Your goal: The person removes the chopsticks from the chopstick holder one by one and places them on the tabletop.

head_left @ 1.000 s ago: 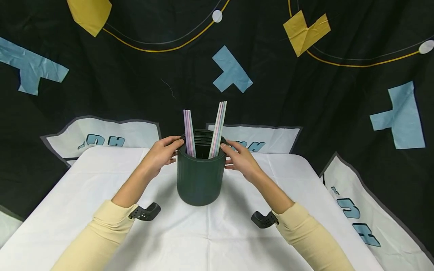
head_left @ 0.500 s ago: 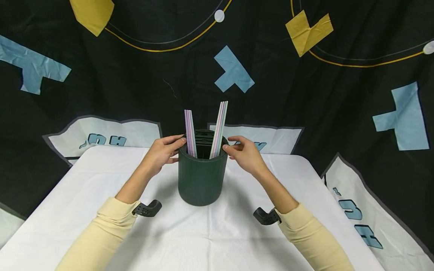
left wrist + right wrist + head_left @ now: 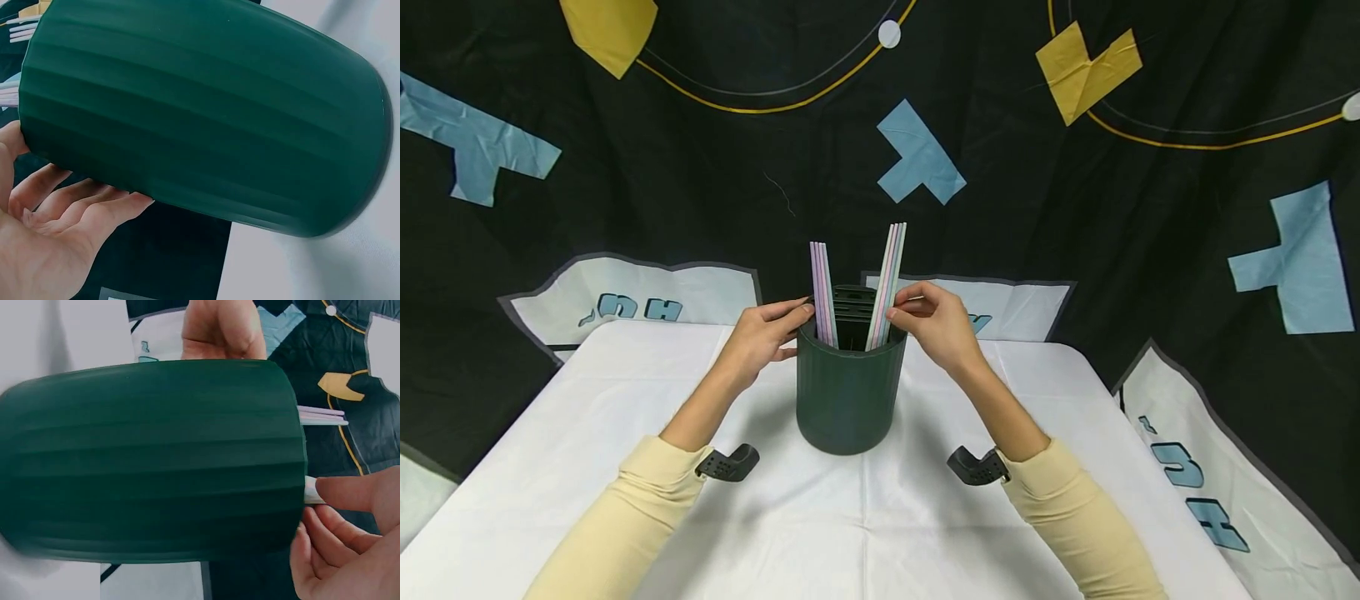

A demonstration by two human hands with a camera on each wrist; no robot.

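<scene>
A dark green, ribbed cylindrical holder (image 3: 848,400) stands upright on the table. Two bundles of pale pastel drinking straws rise from it: one at the left (image 3: 822,292), and a taller, tilted one at the right (image 3: 886,287). My left hand (image 3: 758,340) holds the holder's left rim, its thumb at the top edge and its fingers along the side (image 3: 100,203). With thumb and forefinger, my right hand (image 3: 946,329) pinches the right straws (image 3: 312,489) just above the rim. A black slotted part (image 3: 854,298) shows inside the opening; the straws' lower ends are hidden.
A white cloth covers the table (image 3: 865,542). Behind it hangs a black backdrop (image 3: 715,183) with blue and yellow shapes. Each sleeved forearm carries a black wrist device, on the left (image 3: 728,463) and on the right (image 3: 977,467).
My right hand has let go of the holder's right rim and moved inward to pinch the right straws. The left hand stays at the left rim.
</scene>
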